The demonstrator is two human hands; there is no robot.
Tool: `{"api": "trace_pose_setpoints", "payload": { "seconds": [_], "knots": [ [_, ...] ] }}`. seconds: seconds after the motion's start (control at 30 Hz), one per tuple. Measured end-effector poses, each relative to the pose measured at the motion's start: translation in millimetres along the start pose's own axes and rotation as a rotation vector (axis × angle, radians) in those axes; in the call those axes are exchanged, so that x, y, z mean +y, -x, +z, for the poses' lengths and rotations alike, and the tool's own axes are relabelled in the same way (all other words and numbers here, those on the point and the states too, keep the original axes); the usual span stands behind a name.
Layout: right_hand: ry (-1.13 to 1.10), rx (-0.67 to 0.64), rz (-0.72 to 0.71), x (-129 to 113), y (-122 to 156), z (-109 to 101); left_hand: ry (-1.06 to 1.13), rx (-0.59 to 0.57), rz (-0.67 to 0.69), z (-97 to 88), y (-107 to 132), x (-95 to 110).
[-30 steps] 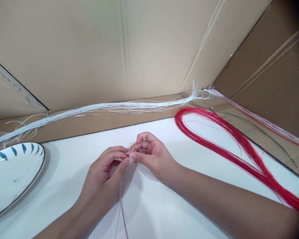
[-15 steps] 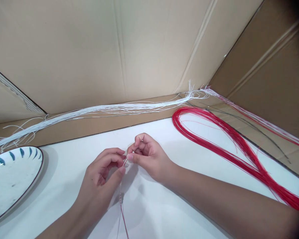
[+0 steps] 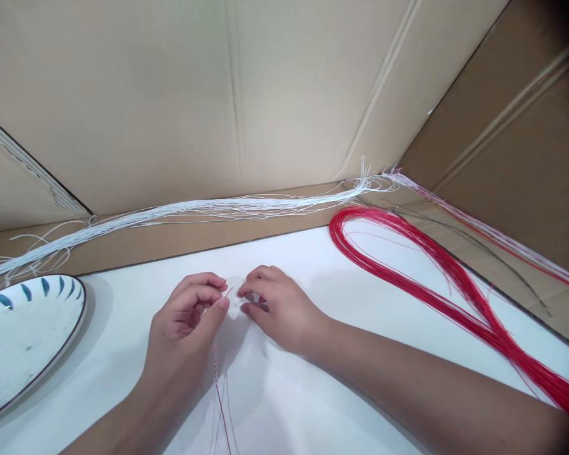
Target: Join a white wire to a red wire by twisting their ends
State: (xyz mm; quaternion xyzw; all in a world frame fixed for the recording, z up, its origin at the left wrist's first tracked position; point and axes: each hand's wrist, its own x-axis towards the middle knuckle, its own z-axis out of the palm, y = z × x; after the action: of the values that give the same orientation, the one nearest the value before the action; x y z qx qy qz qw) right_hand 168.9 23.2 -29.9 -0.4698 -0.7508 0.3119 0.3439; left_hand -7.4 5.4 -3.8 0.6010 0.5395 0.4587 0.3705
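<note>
Two bare hands: here they are, side by side above the white table, fingertips near each other but apart; call them the centre of our clock.
Left hand: forearm toward seven o'clock, thumb and forefinger pinched tight on the cord, the other fingers loosely curled.
Right hand: forearm toward four o'clock, fingers bent, just a narrow gap between thumb and forefinger; whether a fine strand sits in there, I cannot tell.
Red-and-white cord: there it is, in the left hand! A short red tip pokes out at one o'clock above the pinch; below the hand a twisted stretch shows, then a thin red tail runs to six o'clock and out of view. The part between is hidden by the hand.
Faint grey lines: a couple beside that tail, shadow or strand, hard to call.
Red bundle: a big bent loop on the table, sweeping from two o'clock to nearly four.
White bundle: stretched along the foot of the cardboard wall, ten o'clock round to one, ends fraying loose.
Red-and-white strands: lying by the right-hand wall, between two and three o'clock.
Plate: nine o'clock, dark rim, blue leaf marks, cut off by the edge of view.
</note>
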Motion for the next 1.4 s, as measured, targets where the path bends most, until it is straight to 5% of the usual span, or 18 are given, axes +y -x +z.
{"api": "trace_pose_setpoints", "payload": {
  "seconds": [0.4,0.6,0.7,1.07,1.4],
  "knots": [
    [0.023,0.014,-0.011,-4,-1,-2,0.001,-0.069,-0.010,1.5,-1,-1],
    [-0.786,0.003,0.236,-7,1,-9,0.047,-0.115,-0.073,0.7,5,4],
    [-1.018,-0.015,0.258,-9,3,-6,0.131,-0.096,-0.131,4.5,10,11],
    [-1.351,-0.098,0.359,-13,6,-7,0.304,-0.121,-0.134,7.5,13,16],
    [-1.349,-0.114,0.361,-14,6,-7,0.229,-0.159,-0.075,5.1,12,9]
  ]
}}
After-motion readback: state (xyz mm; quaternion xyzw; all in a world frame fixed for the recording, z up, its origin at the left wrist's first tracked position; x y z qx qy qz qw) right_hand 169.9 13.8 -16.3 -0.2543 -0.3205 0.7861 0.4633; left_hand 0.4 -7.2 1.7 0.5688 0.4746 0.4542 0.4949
